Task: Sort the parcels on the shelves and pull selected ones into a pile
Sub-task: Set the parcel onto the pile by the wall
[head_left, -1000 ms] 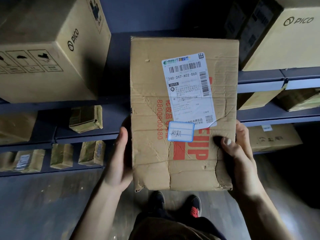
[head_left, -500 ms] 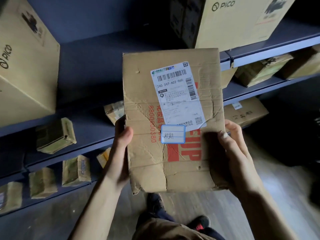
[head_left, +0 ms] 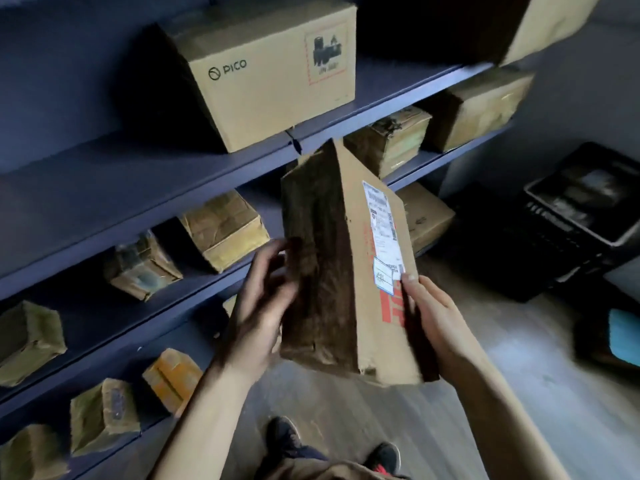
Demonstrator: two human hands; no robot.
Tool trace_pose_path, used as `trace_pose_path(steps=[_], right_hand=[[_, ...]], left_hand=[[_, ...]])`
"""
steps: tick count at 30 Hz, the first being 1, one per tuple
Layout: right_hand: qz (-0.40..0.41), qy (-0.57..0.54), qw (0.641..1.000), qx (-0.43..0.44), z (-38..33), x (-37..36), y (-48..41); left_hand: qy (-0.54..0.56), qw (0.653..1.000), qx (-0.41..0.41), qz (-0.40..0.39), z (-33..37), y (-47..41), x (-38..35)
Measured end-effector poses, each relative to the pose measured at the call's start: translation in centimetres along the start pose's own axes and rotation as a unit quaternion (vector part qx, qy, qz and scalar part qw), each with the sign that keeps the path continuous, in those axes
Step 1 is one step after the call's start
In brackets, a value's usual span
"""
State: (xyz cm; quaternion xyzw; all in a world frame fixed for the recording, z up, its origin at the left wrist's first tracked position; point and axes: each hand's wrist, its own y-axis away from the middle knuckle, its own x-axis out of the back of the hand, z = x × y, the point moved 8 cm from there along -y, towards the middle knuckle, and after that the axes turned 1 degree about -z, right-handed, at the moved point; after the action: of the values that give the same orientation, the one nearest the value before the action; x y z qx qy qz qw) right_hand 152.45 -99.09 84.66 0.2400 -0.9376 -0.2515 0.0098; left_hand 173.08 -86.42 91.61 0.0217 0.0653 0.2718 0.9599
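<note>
Black crate (head_left: 568, 216), and near it perhaps a blue cloth (head_left: 625, 336).

PICO, beside a round logo, stands in black on the large cardboard box (head_left: 270, 74) on the upper shelf (head_left: 138, 174). On the parcel (head_left: 360, 258), the white shipping label (head_left: 382, 220), blue-edged sticker (head_left: 383, 274) and red print (head_left: 393, 308) are too blurred to read.
</note>
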Motion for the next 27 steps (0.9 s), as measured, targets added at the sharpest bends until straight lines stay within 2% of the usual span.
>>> trace_pose_path(steps=[5, 9, 11, 15, 18, 21, 27], right_hand=[[0.048, 0.014, 0.999, 0.017, -0.7, 6.5, -0.2], [0.118, 0.012, 0.991, 0.057, -1.5, 12.0, -0.8], [0.150, -0.011, 0.987, 0.052, -1.6, 14.6, -1.2], [0.198, -0.087, 0.976, 0.010, -1.4, 19.1, -3.4], [0.204, -0.113, 0.972, 0.013, -2.4, 22.2, -6.0], [0.219, -0.106, 0.970, 0.016, -3.6, 26.0, -9.2], [0.289, -0.077, 0.954, -0.013, -6.5, 34.3, -14.3]], left_hand=[[-0.018, 0.999, 0.042, -0.010, -1.9, -1.7, -6.0], [0.005, 0.983, 0.169, -0.069, -5.6, -3.6, -11.1], [0.002, 0.976, 0.191, -0.106, -7.2, -4.6, -14.1], [-0.009, 0.974, 0.209, -0.090, -9.9, -7.9, -18.4], [0.027, 0.960, 0.257, -0.112, -12.2, -11.4, -22.0], [0.041, 0.950, 0.286, -0.117, -14.8, -16.3, -25.2], [0.063, 0.911, 0.360, -0.192, -17.0, -24.3, -34.9]])
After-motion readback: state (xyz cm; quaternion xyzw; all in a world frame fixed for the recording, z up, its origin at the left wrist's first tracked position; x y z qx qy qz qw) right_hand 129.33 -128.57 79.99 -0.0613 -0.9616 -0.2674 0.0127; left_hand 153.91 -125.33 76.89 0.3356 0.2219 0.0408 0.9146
